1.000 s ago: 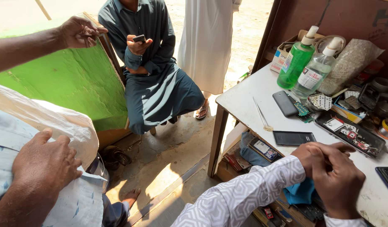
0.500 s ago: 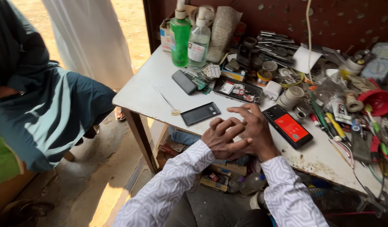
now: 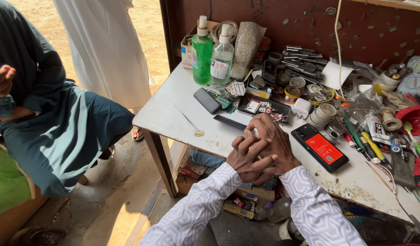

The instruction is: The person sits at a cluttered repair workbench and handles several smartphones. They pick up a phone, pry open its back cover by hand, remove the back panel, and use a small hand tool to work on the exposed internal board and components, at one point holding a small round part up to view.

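Hands clasped together at the near edge of the white worktop (image 3: 173, 105), left hand (image 3: 246, 157) under and in front, right hand (image 3: 273, 143) laid over it. Fingers of both curled and pressed against each other; whether anything small is pinched inside, impossible to tell. Sleeves patterned white and grey, running down to the bottom edge.

Just beyond the knuckles, a dark flat phone (image 3: 232, 123), partly hidden behind the hands, seemingly touched by the right fingertips. Just right of the hands, a black phone with a red back sticker (image 3: 320, 148), lying flat and apart from them. Further back, an opened phone body (image 3: 264, 107) showing its inner parts, and left of it a grey phone (image 3: 207, 100) lying face down. Left of the hands, a thin stick with a tuft at its end (image 3: 189, 124) on bare worktop.

At the back left corner, a green pump bottle (image 3: 202, 54) upright beside a clear pump bottle (image 3: 221, 57). Right half crowded with tape rolls, screwdrivers, tweezers and a red bowl (image 3: 412, 118).

Off to the left, a seated person in a teal garment (image 3: 50, 123), and a standing person in a white robe (image 3: 105, 45).
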